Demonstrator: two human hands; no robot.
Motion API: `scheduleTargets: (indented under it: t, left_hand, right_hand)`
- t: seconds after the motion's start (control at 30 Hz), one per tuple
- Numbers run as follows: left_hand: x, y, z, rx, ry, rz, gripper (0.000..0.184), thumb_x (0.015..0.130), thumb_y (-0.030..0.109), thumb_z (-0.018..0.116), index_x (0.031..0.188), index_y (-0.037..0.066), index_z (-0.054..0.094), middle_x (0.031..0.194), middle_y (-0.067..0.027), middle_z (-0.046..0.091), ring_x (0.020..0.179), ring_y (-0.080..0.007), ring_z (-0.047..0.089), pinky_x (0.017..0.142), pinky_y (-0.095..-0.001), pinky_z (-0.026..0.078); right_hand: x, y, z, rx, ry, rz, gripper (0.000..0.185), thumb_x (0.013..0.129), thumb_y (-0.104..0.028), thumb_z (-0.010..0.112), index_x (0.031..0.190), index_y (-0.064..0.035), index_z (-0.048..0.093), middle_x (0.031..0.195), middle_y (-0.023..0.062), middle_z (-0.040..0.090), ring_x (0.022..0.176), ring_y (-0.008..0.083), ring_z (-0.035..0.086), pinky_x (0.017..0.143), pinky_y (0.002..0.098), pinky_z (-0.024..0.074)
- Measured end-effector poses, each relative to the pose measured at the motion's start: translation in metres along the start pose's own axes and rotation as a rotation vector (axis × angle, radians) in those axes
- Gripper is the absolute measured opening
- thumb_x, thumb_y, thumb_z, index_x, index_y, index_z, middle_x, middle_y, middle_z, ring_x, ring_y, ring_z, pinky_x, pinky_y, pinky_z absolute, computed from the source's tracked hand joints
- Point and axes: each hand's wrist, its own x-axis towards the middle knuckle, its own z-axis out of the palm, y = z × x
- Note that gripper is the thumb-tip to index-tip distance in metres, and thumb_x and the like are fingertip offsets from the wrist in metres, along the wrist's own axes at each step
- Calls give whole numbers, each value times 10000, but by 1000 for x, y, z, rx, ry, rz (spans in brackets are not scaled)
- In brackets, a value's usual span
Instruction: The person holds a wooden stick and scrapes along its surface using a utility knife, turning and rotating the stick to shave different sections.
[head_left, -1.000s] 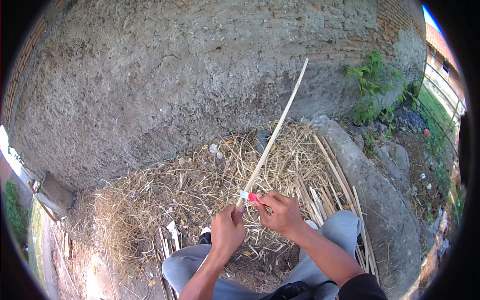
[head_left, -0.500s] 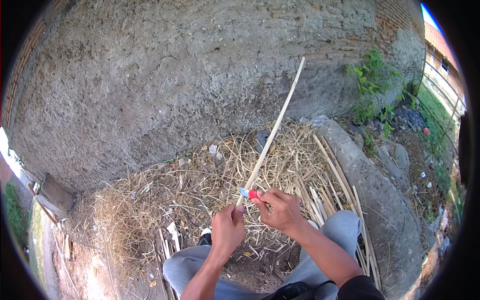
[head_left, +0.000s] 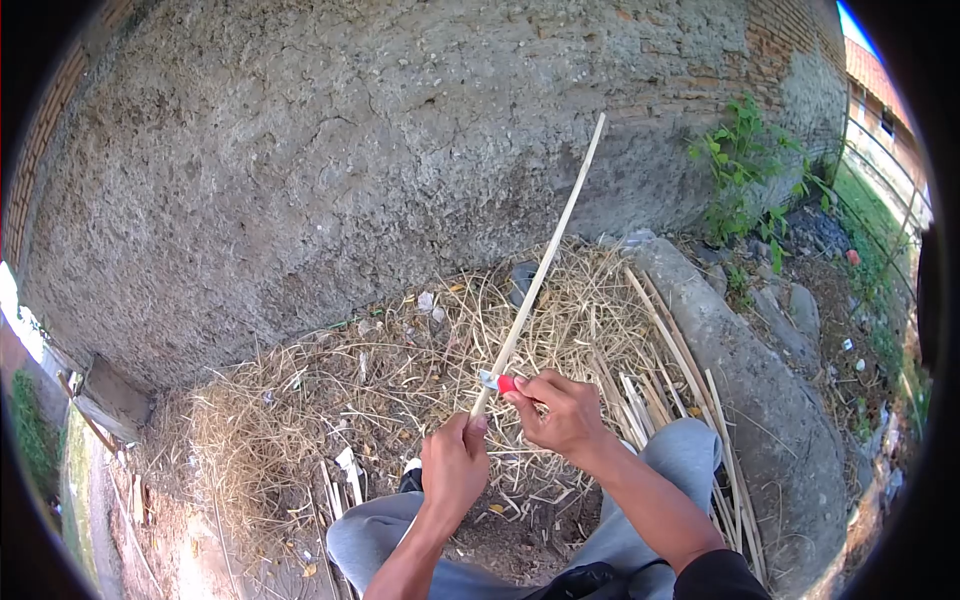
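Long, thin, pale wooden strip (head_left: 550, 250) slants up from left hand (head_left: 454, 466), grip clamped round lower part; right hand (head_left: 562, 412), forearm (head_left: 645, 502) angled inward, clamps red-handled metal knife (head_left: 507, 384), blade (head_left: 489, 380) across strip. Rough grey wall (head_left: 300, 180) behind far tip (head_left: 602, 118); straw-strewn ground (head_left: 240, 430) leftward.

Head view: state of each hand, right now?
Left hand: closed, holding the pale strip.
Right hand: closed, holding the red-handled blade.

We record: stick (head_left: 546, 252), smooth matt wood | blade (head_left: 488, 379), glossy metal | handle (head_left: 508, 385), seemingly plastic | wall (head_left: 350, 180), rough cracked plaster | trousers (head_left: 682, 455), matt cloth | boulder (head_left: 745, 390), rough stone
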Motion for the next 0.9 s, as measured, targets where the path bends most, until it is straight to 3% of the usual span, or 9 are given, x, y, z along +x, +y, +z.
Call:
scheduleTargets:
  t: [0.07, 0.17, 0.33, 0.37, 0.5, 0.6, 0.7, 0.87, 0.9]
  left_hand:
    - [-5, 1, 1, 59, -10, 6, 233, 942, 170, 572, 822, -16, 645, 548, -128, 538, 466, -247, 499, 504, -388, 386]
    - [-9, 8, -2, -25, -25, -36, 278, 953, 197, 576, 788, -26, 574, 549, -193, 511, 480, -383, 503, 507, -466, 374]
    - [-15, 3, -11, -15, -83, -63, 262, 956, 194, 570, 816, -14, 647, 548, -103, 553, 468, -189, 504, 491, -363, 392]
    - [-16, 4, -12, -48, -68, -56, 264, 949, 183, 571, 793, -29, 589, 542, -194, 508, 466, -369, 490, 493, -442, 369]
    - [-21, 9, -17, -74, -73, -68, 256, 948, 186, 575, 807, -26, 605, 546, -189, 513, 471, -359, 500, 494, -436, 373]
    - [-42, 1, -24, -5, -187, -91, 239, 946, 188, 582, 835, -16, 634, 559, -167, 543, 474, -321, 514, 497, -415, 388]
    - [-49, -6, -39, -64, -240, -130, 227, 945, 169, 613, 839, -23, 669, 595, -55, 594, 526, -90, 518, 493, -293, 392]
    - [-67, -14, -55, -121, -273, -218, 220, 944, 142, 613, 818, -29, 669, 581, -26, 573, 529, -66, 486, 496, -255, 383]
    - [-72, -12, -63, -70, -236, -146, 131, 884, 108, 615, 856, -13, 656, 613, -121, 566, 545, -171, 528, 523, -324, 401]
  right_hand:
    - [7, 18, -5, 1, 17, 54, 138, 832, -194, 746, 806, -69, 692, 691, 60, 654, 490, 218, 614, 412, 333, 454]
    - [13, 23, -10, 19, 44, 73, 148, 833, -190, 743, 801, -57, 689, 701, 71, 661, 500, 217, 620, 428, 329, 461]
    - [8, 23, -8, -20, 40, 26, 155, 834, -228, 747, 775, -104, 676, 695, 35, 655, 467, 202, 593, 396, 331, 445]
    - [7, 25, -4, -11, 62, 12, 146, 835, -230, 746, 788, -107, 683, 669, 20, 643, 451, 171, 576, 383, 315, 430]
    - [9, 41, -1, 3, 87, 136, 173, 850, -241, 736, 782, -88, 689, 658, 38, 650, 468, 167, 587, 405, 321, 422]
    - [40, 90, -42, -84, 170, 504, 239, 872, -260, 713, 764, -51, 676, 655, 79, 663, 503, 242, 605, 468, 356, 438]
    - [41, 112, -59, -158, 168, 417, 241, 884, -264, 696, 775, -50, 675, 628, 105, 646, 522, 294, 603, 512, 377, 454]
    - [28, 103, -51, -169, 89, 500, 244, 875, -269, 704, 758, -60, 659, 609, 124, 623, 542, 312, 615, 534, 396, 455]
    - [27, 106, -53, -141, 127, 498, 237, 873, -266, 707, 763, -62, 659, 611, 123, 625, 545, 309, 618, 536, 396, 455]
